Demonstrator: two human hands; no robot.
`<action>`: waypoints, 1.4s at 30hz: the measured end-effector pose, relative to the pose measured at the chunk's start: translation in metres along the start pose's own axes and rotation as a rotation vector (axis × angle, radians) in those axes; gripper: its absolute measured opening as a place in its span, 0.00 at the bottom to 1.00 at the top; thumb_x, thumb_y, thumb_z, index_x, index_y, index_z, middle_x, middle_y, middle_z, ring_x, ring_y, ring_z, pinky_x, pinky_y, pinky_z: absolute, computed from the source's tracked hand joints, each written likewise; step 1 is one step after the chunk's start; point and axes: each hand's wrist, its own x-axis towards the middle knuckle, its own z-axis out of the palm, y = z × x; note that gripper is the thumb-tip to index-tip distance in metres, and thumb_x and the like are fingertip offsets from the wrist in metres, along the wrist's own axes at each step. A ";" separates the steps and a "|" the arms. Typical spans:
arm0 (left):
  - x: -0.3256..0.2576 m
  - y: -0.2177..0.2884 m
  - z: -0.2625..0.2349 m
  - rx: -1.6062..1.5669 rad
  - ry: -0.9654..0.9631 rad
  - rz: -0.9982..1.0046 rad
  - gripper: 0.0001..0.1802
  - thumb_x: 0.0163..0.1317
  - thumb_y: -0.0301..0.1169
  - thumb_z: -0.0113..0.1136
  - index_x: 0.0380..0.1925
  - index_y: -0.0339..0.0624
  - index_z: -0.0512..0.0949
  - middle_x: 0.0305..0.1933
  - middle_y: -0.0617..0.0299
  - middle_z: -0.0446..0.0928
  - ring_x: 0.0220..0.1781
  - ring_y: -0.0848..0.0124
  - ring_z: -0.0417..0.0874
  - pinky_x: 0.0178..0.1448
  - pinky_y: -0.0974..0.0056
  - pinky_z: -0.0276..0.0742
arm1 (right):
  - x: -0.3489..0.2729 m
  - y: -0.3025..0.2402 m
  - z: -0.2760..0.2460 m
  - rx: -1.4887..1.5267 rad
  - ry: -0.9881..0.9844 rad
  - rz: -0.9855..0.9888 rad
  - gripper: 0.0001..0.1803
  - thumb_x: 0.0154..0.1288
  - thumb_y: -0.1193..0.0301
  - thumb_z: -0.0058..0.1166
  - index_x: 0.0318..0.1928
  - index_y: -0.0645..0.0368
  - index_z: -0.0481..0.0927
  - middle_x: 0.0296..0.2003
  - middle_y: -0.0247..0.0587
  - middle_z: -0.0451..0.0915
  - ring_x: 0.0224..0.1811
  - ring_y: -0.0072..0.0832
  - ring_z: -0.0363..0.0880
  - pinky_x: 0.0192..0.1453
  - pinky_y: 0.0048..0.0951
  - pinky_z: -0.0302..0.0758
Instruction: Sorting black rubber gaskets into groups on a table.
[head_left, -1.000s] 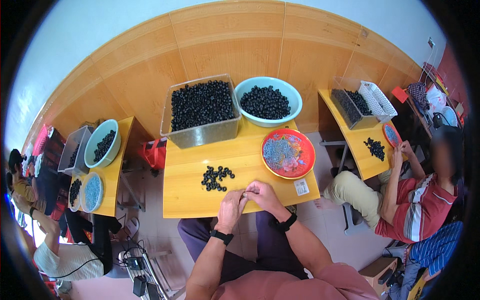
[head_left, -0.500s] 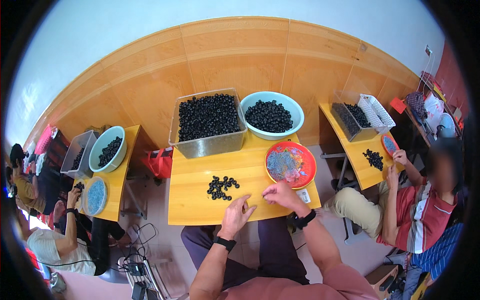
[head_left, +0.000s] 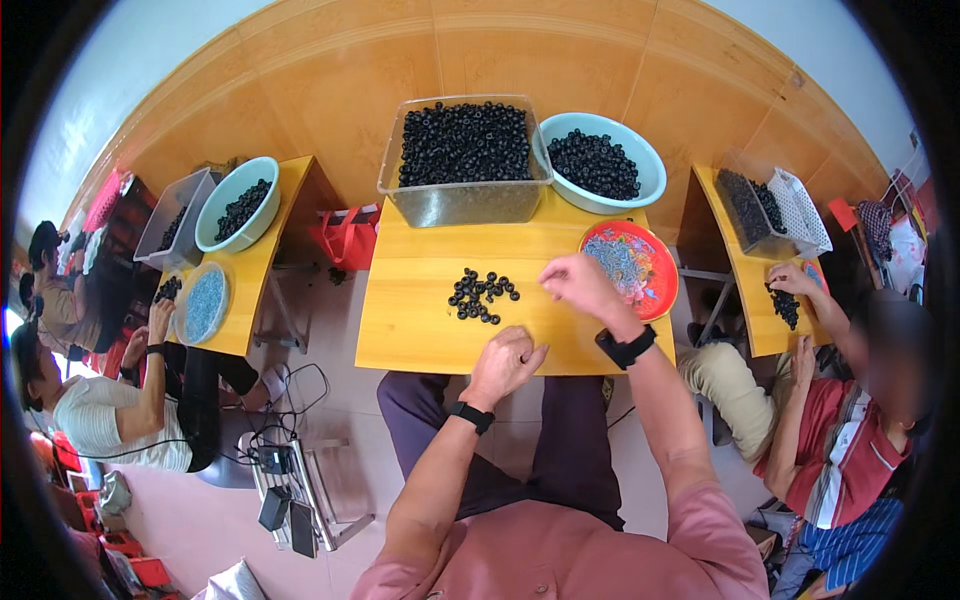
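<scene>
Head view, showing a half-curled left hand (head_left: 506, 366) at the table's (head_left: 405, 330) six o'clock and a bunched right hand (head_left: 584, 287) at three, contents impossible to tell, near black rings (head_left: 474, 310) at nine and a red tray (head_left: 661, 282) at three, seemingly for easy reach.

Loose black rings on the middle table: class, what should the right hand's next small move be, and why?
Probably, the right hand should shift left and pick up one loose black ring: its fingertips point that way, and the pile lies close by.
</scene>
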 end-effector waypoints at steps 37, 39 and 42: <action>0.003 -0.002 -0.006 -0.401 -0.023 -0.592 0.10 0.68 0.23 0.63 0.47 0.31 0.82 0.33 0.65 0.83 0.31 0.82 0.78 0.35 0.75 0.74 | -0.085 -0.002 0.067 -0.095 0.252 -0.061 0.06 0.65 0.75 0.55 0.41 0.61 0.82 0.34 0.50 0.86 0.37 0.50 0.85 0.43 0.48 0.81; 0.000 -0.007 -0.005 -0.441 -0.006 -0.573 0.10 0.67 0.23 0.65 0.47 0.31 0.82 0.33 0.65 0.84 0.32 0.82 0.78 0.37 0.74 0.75 | -0.084 0.000 0.072 -0.053 0.277 -0.070 0.06 0.65 0.75 0.55 0.41 0.61 0.82 0.34 0.50 0.86 0.37 0.50 0.85 0.43 0.48 0.81; -0.001 -0.014 -0.004 -0.485 0.010 -0.548 0.12 0.65 0.24 0.67 0.47 0.31 0.83 0.34 0.65 0.84 0.33 0.82 0.79 0.38 0.74 0.76 | -0.086 0.001 0.075 0.015 0.282 -0.049 0.07 0.65 0.75 0.55 0.41 0.61 0.82 0.34 0.51 0.86 0.38 0.49 0.86 0.44 0.47 0.81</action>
